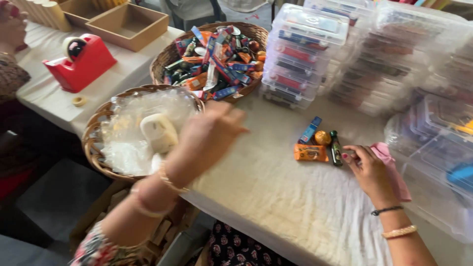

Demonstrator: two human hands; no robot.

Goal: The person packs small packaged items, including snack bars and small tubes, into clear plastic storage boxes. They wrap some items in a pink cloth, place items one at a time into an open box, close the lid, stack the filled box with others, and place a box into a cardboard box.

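My left hand [209,133] hovers blurred over the table beside a wicker basket [94,129] that holds clear plastic bags and a white tape roll [158,132]; its fingers are apart and it holds nothing. My right hand [369,167] rests on the white tablecloth with a pink cloth [391,165] under its fingers. Just left of it lies a small group: an orange packet [310,152], a blue bar [310,129], an orange ball [322,137] and a small dark green bottle [336,148].
A second wicker basket [170,54] full of mixed wrapped items stands behind. Stacks of clear lidded plastic boxes [305,54] fill the back and right. A red tape dispenser [81,61] and cardboard trays [128,24] sit at left, near another person's hand [12,27].
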